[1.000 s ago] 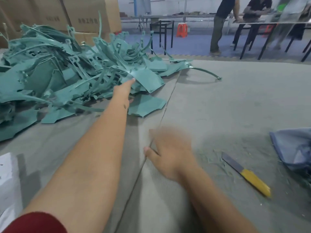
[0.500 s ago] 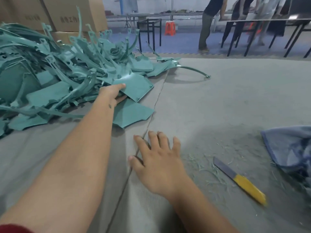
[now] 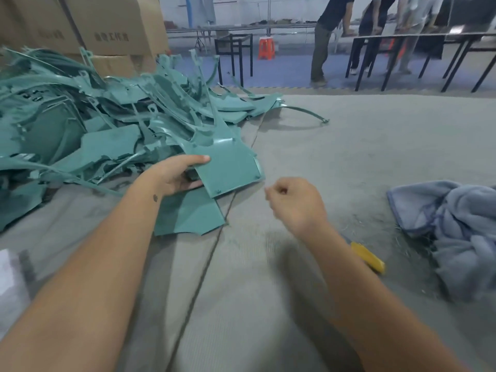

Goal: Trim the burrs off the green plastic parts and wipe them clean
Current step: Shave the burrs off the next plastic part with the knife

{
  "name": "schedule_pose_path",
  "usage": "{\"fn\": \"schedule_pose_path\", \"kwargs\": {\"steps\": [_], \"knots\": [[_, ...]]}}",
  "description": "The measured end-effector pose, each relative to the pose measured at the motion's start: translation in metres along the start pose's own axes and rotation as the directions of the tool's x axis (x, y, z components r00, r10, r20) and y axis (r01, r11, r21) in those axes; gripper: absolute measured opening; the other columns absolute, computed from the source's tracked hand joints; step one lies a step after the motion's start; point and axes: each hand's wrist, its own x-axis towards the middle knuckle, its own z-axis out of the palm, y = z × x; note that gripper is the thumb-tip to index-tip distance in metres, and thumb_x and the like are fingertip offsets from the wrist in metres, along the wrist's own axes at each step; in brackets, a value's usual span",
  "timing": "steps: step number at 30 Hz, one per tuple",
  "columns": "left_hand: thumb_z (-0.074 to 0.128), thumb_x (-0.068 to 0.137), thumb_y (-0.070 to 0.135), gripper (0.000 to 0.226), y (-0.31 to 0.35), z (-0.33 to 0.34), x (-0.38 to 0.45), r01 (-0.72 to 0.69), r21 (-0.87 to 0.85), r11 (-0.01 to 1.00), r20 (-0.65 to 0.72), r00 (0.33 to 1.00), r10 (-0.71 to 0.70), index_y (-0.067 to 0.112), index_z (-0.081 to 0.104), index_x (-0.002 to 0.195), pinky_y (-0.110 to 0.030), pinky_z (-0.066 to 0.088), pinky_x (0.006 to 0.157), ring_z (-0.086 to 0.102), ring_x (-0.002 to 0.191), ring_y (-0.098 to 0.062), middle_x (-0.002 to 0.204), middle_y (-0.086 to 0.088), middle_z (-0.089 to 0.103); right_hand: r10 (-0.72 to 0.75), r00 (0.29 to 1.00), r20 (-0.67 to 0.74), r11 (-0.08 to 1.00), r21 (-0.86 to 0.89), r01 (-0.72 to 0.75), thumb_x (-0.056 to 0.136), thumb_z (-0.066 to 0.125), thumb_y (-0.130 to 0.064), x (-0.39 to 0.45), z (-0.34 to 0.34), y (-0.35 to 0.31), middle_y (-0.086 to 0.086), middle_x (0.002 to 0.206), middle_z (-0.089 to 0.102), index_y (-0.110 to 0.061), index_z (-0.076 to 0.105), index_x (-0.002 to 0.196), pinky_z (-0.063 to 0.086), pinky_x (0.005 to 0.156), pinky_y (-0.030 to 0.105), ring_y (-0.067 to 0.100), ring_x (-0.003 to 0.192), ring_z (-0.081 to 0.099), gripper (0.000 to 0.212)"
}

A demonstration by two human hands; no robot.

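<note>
A big heap of green plastic parts [image 3: 88, 122] covers the left of the grey felt table [image 3: 375, 146]. My left hand [image 3: 174, 175] grips the flat edge of one green part [image 3: 230, 167], thumb on top, and holds it lifted at the heap's near edge. Another flat green piece [image 3: 188, 216] lies under it on the table. My right hand [image 3: 292, 202] hovers above the table to the right of the held part, fingers curled and holding nothing. My right forearm hides the blade of a yellow-handled knife [image 3: 367, 257]. A blue-grey cloth [image 3: 456, 226] lies crumpled at the right.
Cardboard boxes [image 3: 112, 25] stand behind the heap. A white object [image 3: 8, 280] sits at the left edge. Green shavings lie scattered around the knife. Beyond the table's far edge, people stand at black-framed tables [image 3: 402, 49] near an orange stool [image 3: 266, 48].
My left hand has taken hold of a green part and pulled it out of the heap toward me. My right hand has lifted off the table and curled its fingers.
</note>
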Motion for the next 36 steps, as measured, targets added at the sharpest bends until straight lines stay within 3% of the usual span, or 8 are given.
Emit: {"fn": "schedule_pose_path", "kwargs": {"steps": [4, 8, 10, 14, 20, 24, 28, 36], "knots": [[0.061, 0.088, 0.048, 0.043, 0.012, 0.011, -0.008, 0.020, 0.265, 0.964, -0.285, 0.957, 0.058, 0.016, 0.055, 0.117, -0.038, 0.060, 0.070, 0.070, 0.089, -0.027, 0.108, -0.009, 0.064, -0.045, 0.988, -0.148, 0.995, -0.093, 0.032, 0.092, 0.057, -0.037, -0.009, -0.041, 0.013, -0.004, 0.062, 0.060, -0.016, 0.066, 0.077, 0.034, 0.058, 0.030, 0.021, 0.069, 0.057, 0.028], [0.041, 0.094, 0.039, 0.045, 0.008, 0.029, -0.020, 0.049, 0.695, 0.717, -0.456, 0.802, 0.387, 0.005, 0.052, 0.122, -0.038, 0.047, 0.085, 0.053, 0.113, -0.036, 0.135, -0.021, 0.047, -0.028, 0.982, -0.186, 0.993, -0.117, 0.007, 0.095, 0.050, -0.030, -0.026, -0.073, 0.033, 0.018, 0.073, 0.061, -0.004, 0.066, 0.084, 0.041, 0.061, 0.035, 0.031, 0.069, 0.054, 0.033], [0.038, 0.098, 0.033, 0.039, 0.005, 0.040, -0.030, 0.006, 0.753, 0.658, -0.460, 0.719, 0.521, 0.001, 0.056, 0.111, -0.041, 0.045, 0.082, 0.052, 0.109, -0.038, 0.123, -0.022, 0.052, -0.011, 0.984, -0.178, 0.989, -0.148, -0.016, 0.095, 0.049, -0.027, -0.037, -0.085, 0.042, 0.020, 0.076, 0.061, -0.002, 0.065, 0.086, 0.038, 0.060, 0.034, 0.035, 0.071, 0.052, 0.031], [0.038, 0.101, 0.027, 0.030, 0.000, 0.066, -0.047, -0.265, 0.566, 0.781, -0.420, 0.722, 0.549, 0.015, 0.039, 0.073, -0.034, 0.028, 0.056, 0.040, 0.071, -0.025, 0.072, -0.002, 0.043, -0.032, 0.988, -0.148, 0.976, -0.219, -0.001, 0.094, 0.052, -0.019, -0.053, -0.096, 0.055, 0.006, 0.076, 0.065, -0.009, 0.069, 0.086, 0.042, 0.068, 0.034, 0.026, 0.078, 0.058, 0.021], [0.035, 0.103, 0.029, 0.025, -0.021, 0.131, -0.074, -0.503, 0.331, 0.799, -0.339, 0.727, 0.598, 0.013, 0.052, 0.112, -0.030, 0.038, 0.079, 0.052, 0.089, -0.023, 0.100, 0.000, 0.056, 0.063, 0.997, -0.041, 0.915, -0.397, -0.073, 0.082, 0.061, -0.051, -0.070, -0.109, 0.059, -0.005, 0.081, 0.059, -0.019, 0.063, 0.089, 0.047, 0.073, 0.034, 0.021, 0.086, 0.056, 0.033], [0.034, 0.105, 0.028, 0.024, -0.052, 0.176, -0.076, -0.456, 0.144, 0.878, -0.256, 0.840, 0.478, 0.027, 0.045, 0.127, -0.023, 0.038, 0.086, 0.056, 0.101, -0.010, 0.112, 0.011, 0.054, 0.186, 0.975, 0.125, 0.765, -0.641, -0.064, 0.074, 0.068, -0.046, -0.080, -0.125, 0.060, 0.005, 0.086, 0.065, -0.015, 0.060, 0.085, 0.049, 0.070, 0.036, 0.026, 0.081, 0.061, 0.034], [0.034, 0.105, 0.022, 0.023, -0.077, 0.205, -0.075, -0.428, -0.011, 0.904, -0.179, 0.890, 0.420, 0.043, 0.041, 0.097, -0.009, 0.044, 0.061, 0.057, 0.073, 0.015, 0.091, 0.024, 0.055, 0.136, 0.981, 0.138, 0.845, -0.533, -0.042, 0.076, 0.069, -0.032, -0.083, -0.122, 0.064, 0.009, 0.079, 0.067, -0.009, 0.061, 0.079, 0.052, 0.072, 0.040, 0.029, 0.076, 0.062, 0.025], [0.059, 0.087, -0.009, 0.063, -0.089, 0.189, -0.071, -0.446, -0.058, 0.893, -0.049, 0.895, 0.443, 0.026, 0.029, 0.129, -0.016, 0.053, 0.062, 0.067, 0.074, 0.008, 0.091, 0.015, 0.067, 0.026, 0.997, 0.069, 0.986, -0.164, -0.015, 0.073, 0.051, -0.016, -0.081, -0.121, 0.075, 0.005, 0.065, 0.060, -0.018, 0.036, 0.066, 0.039, 0.057, 0.032, 0.018, 0.057, 0.051, 0.016]]}}
